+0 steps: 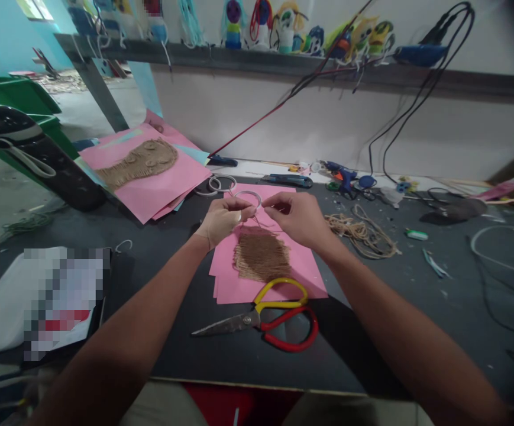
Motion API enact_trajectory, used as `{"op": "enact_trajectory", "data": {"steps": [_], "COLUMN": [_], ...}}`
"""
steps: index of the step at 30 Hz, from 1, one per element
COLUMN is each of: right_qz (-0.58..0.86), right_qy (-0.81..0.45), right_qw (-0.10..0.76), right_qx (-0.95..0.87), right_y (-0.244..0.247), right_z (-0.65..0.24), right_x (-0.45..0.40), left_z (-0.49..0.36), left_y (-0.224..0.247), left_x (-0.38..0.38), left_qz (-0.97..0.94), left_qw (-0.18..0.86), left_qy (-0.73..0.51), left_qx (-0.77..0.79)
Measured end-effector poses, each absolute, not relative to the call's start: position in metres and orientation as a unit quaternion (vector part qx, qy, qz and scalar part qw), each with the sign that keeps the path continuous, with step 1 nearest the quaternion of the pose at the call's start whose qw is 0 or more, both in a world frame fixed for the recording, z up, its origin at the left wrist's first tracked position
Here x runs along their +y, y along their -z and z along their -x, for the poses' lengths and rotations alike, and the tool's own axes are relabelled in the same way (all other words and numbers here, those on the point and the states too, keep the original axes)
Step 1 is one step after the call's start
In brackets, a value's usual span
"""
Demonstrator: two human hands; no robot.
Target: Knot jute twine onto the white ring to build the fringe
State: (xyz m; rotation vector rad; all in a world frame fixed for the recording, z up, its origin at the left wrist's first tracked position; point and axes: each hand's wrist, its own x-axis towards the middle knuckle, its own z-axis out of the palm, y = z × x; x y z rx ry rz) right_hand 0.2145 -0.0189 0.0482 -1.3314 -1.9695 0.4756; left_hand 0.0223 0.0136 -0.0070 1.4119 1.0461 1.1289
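Note:
My left hand and my right hand meet above the pink paper, each in a pinch. Between them is a pale ring, with thin brown strands hanging below the fingertips. The left fingers close on the ring's lower edge; the right fingers pinch a thin strand beside it. Under the hands, a patch of brown twine strips lies on the paper. Scissors with one yellow and one red handle rest partly open at the paper's front edge.
Loose twine lies right of the paper. A blue cutter and a glue gun are behind. Pink sheets with twine work, a black bottle and a white pouch stand or lie left. Small dolls line the shelf.

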Motion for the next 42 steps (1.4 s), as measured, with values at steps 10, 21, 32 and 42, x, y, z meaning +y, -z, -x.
{"op": "enact_trajectory", "data": {"steps": [10, 21, 32, 42], "right_qz": [0.498, 0.495, 0.475, 0.488], "right_qy": [-0.305, -0.248, -0.292, -0.38], "right_qw": [0.388, 0.392, 0.391, 0.371], "right_qx": [-0.713, -0.735, -0.732, -0.693], "right_y": [-0.039, -0.037, -0.033, -0.029], "right_z": [-0.206, -0.203, -0.205, -0.204], "right_x": [-0.021, -0.023, -0.019, -0.019], "left_z": [-0.022, -0.019, -0.02, -0.022], "left_y": [0.001, 0.008, 0.003, 0.001], "left_x": [0.011, 0.016, 0.012, 0.012], "left_qz": [-0.589, -0.594, -0.594, -0.591], "left_qw": [0.518, 0.519, 0.515, 0.512], "left_qy": [-0.454, -0.461, -0.461, -0.474], "left_qx": [0.423, 0.406, 0.41, 0.405]}}
